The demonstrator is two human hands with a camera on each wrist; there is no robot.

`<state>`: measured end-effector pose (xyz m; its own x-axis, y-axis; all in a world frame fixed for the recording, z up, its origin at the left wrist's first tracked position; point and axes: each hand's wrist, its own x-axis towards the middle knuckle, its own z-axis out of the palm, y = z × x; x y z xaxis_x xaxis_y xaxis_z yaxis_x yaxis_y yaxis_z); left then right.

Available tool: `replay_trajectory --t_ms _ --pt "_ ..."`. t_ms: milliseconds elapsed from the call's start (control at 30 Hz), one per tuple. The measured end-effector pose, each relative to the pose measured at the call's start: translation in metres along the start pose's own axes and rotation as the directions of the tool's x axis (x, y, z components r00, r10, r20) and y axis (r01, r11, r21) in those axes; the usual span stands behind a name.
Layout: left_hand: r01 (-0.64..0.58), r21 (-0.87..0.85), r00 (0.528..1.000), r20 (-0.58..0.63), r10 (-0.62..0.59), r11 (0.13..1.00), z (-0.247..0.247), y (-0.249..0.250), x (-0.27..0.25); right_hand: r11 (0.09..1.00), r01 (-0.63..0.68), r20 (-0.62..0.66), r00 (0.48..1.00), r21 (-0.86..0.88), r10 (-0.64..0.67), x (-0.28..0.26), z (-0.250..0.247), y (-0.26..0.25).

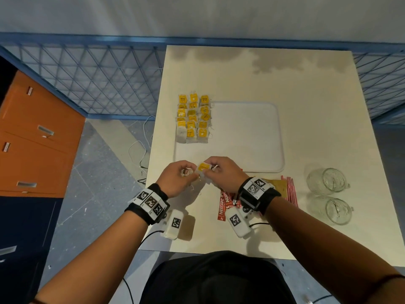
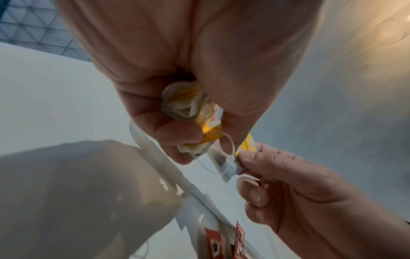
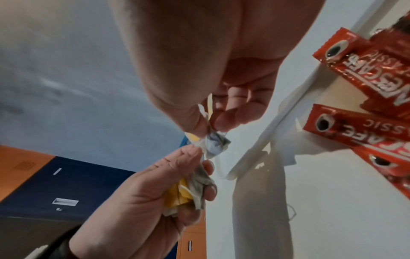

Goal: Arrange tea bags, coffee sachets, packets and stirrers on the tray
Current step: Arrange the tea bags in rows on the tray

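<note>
Now we hold both hands together over near edge of tray [image 1: 281, 137]. Left hand [image 1: 175, 178] clenched round crumpled bunch of tea bags [image 2: 188, 106]. Right hand [image 1: 221, 172] pinches one tea bag [image 1: 203, 167] by yellow tag. Rows of tea bags [image 1: 192, 118] lie on tray's far left part. Coffee sachets [image 1: 223, 205], stirrers [image 1: 290, 189] lie on counter [image 1: 317, 119] near tray; two glass mugs [image 1: 328, 194] further right.

Both forearms reach forward, banded at the wrists, and the hands meet knuckles up. The left hand [image 1: 178, 176] is curled, fingers closed round a crumpled bundle of tea bags [image 2: 188, 105]. The right hand [image 1: 221, 172] pinches one tea bag [image 1: 204, 167] between thumb and fingertips, touching the left.
</note>
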<state>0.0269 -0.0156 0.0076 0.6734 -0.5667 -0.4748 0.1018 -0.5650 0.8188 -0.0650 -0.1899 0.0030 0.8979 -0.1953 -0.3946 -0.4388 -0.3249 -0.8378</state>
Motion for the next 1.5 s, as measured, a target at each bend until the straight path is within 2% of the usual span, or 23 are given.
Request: replay_trajectory --t_ms 333,500,567,667,800,967,1133,1267,1400,1500 --pt "0.009 -0.064 0.997 -0.082 -0.015 0.998 -0.006 0.007 0.026 0.994 -0.039 -0.025 0.999 0.102 0.042 0.027 -0.002 -0.001" --pt "0.097 -0.146 0.99 -0.083 -0.11 0.984 -0.009 0.007 0.042 0.994 -0.102 -0.084 0.991 0.049 0.105 0.045 -0.002 0.006" --pt "0.173 -0.254 0.98 -0.051 -0.192 0.952 -0.011 0.007 0.049 0.992 -0.124 -0.12 0.985 0.032 0.127 0.056 -0.004 0.007" --pt "0.271 -0.457 0.953 0.004 -0.303 0.847 -0.015 0.007 0.058 0.988 -0.15 -0.181 0.973 -0.021 0.144 0.072 -0.008 0.005" --pt "0.314 -0.563 0.933 0.034 -0.359 0.764 -0.022 0.009 0.067 0.978 -0.181 -0.227 0.962 -0.106 0.154 0.092 -0.011 0.005" --pt "0.342 -0.673 0.923 0.109 -0.369 0.656 -0.027 0.015 0.074 0.951 -0.22 -0.207 0.963 -0.216 0.175 0.109 -0.01 0.009" --pt "0.359 -0.698 0.925 0.179 -0.335 0.619 -0.027 0.013 0.077 0.936 -0.25 -0.252 0.949 -0.249 0.187 0.112 -0.008 0.013" --pt "0.36 -0.687 0.931 0.217 -0.293 0.631 -0.027 0.008 0.077 0.941 -0.25 -0.277 0.943 -0.228 0.184 0.114 -0.008 0.014" --pt "0.352 -0.728 0.931 0.205 -0.303 0.588 -0.024 0.009 0.074 0.954 -0.227 -0.301 0.94 -0.195 0.162 0.111 -0.008 0.013" --pt "0.327 -0.715 0.934 0.142 -0.328 0.619 -0.023 0.007 0.072 0.975 -0.141 -0.251 0.963 -0.172 0.095 0.101 -0.008 0.01"
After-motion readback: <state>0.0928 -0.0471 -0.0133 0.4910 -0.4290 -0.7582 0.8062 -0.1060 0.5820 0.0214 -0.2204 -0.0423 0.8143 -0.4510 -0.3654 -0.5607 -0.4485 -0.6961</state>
